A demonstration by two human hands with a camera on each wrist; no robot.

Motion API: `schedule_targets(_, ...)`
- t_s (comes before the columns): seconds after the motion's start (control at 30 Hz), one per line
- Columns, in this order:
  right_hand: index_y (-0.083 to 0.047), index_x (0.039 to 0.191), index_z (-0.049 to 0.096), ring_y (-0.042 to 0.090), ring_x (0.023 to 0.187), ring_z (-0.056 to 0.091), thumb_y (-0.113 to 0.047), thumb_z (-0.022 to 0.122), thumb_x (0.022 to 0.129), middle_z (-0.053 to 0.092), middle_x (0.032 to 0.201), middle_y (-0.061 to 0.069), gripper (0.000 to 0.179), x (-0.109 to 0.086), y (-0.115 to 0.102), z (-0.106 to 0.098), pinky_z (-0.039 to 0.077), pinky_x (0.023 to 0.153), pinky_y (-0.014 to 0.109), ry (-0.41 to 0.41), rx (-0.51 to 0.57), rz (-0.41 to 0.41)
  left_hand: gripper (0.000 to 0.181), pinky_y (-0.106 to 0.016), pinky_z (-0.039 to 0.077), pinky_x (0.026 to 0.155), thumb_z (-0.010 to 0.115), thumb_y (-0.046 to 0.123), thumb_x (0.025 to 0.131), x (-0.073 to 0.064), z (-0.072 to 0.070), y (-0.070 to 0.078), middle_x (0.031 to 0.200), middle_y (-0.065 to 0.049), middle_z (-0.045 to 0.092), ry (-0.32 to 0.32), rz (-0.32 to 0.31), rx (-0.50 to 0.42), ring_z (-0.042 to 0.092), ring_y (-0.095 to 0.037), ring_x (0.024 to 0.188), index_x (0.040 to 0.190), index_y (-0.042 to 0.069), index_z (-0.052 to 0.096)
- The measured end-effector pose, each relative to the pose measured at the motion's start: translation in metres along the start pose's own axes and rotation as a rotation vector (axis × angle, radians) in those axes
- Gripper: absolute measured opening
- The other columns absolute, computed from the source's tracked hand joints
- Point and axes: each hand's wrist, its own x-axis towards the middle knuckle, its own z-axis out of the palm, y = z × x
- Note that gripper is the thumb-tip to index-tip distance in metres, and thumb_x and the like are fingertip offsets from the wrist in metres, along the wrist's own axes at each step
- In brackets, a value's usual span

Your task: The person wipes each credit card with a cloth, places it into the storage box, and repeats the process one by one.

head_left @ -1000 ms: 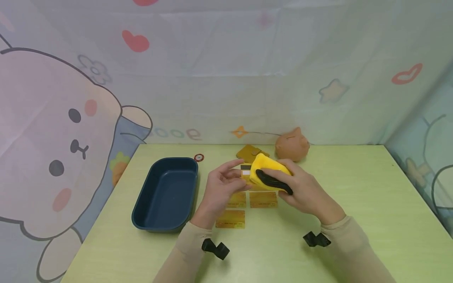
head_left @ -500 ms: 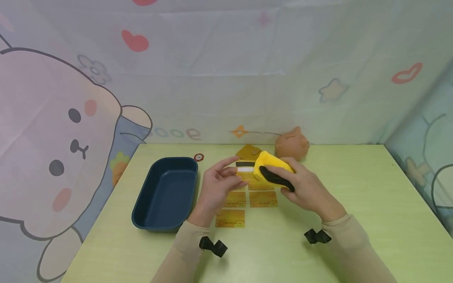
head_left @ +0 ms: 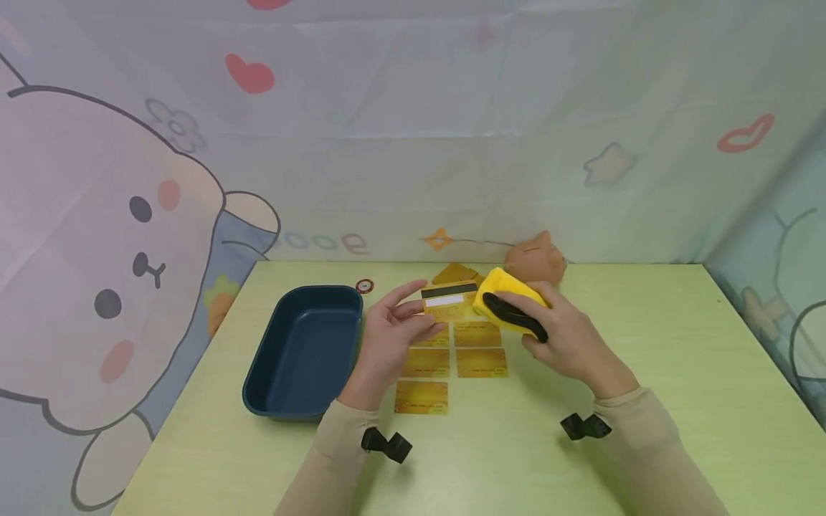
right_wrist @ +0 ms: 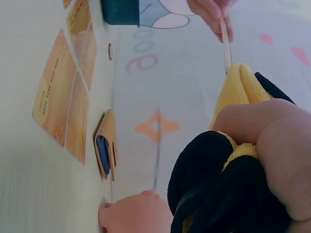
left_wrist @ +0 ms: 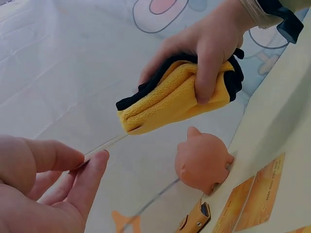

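My left hand [head_left: 390, 344] pinches a gold bank card [head_left: 449, 302] by its left end, above the table. The card's back, with a dark magnetic stripe and white strip, faces the head camera. In the left wrist view the card [left_wrist: 109, 143] appears nearly edge-on. A folded yellow cloth [head_left: 506, 292] with black edging is gripped by my right hand [head_left: 571, 340]. Its tip meets the card's right end, hiding that end. In the right wrist view the cloth [right_wrist: 238, 87] points at the card. Several gold cards [head_left: 421, 398] lie face up in rows below.
A dark blue rectangular tub [head_left: 303, 358] stands left of the left hand. Behind the hands are a tan snap wallet [head_left: 454, 274] and a pink piggy bank [head_left: 535, 259] by the curtain [head_left: 387, 186]. A red round chip [head_left: 364, 286] lies beside the tub's back corner.
The cloth and right hand have moved right along the card, exposing more of its back. My left hand and the card have shifted slightly left and up.
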Motion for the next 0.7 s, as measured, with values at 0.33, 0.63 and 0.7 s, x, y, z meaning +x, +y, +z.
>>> schedule_targets(0.33, -0.024, 0.149, 0.056, 0.039, 0.105, 0.064, 0.009, 0.080, 0.078, 0.053, 0.136, 0.018, 0.082, -0.003, 0.009, -0.010, 0.060, 0.079, 0.058, 0.014, 0.051, 0.092, 0.055, -0.043, 0.063, 0.093, 0.067, -0.009, 0.095, -0.003, -0.008, 0.012, 0.102, -0.004, 0.072, 0.071, 0.012, 0.119, 0.078, -0.018, 0.084, 0.145, 0.015, 0.063)
schedule_targets(0.63, -0.023, 0.149, 0.057, 0.040, 0.110, 0.061, 0.010, 0.080, 0.078, 0.052, 0.138, 0.020, 0.082, -0.005, 0.013, -0.017, 0.059, 0.080, 0.059, 0.028, 0.067, 0.119, 0.053, -0.041, 0.062, 0.093, 0.065, -0.006, 0.097, -0.003, -0.030, 0.042, 0.106, -0.007, 0.061, 0.068, 0.039, 0.257, 0.076, -0.017, 0.084, 0.146, 0.015, 0.062)
schedule_targets(0.7, -0.023, 0.149, 0.057, 0.040, 0.110, 0.061, 0.010, 0.080, 0.078, 0.052, 0.138, 0.021, 0.082, -0.005, 0.014, -0.017, 0.059, 0.080, 0.059, 0.028, 0.065, 0.113, 0.054, -0.040, 0.063, 0.091, 0.065, -0.007, 0.097, -0.002, -0.039, 0.049, 0.106, -0.007, 0.061, 0.085, 0.045, 0.294, 0.076, -0.016, 0.083, 0.146, 0.013, 0.061)
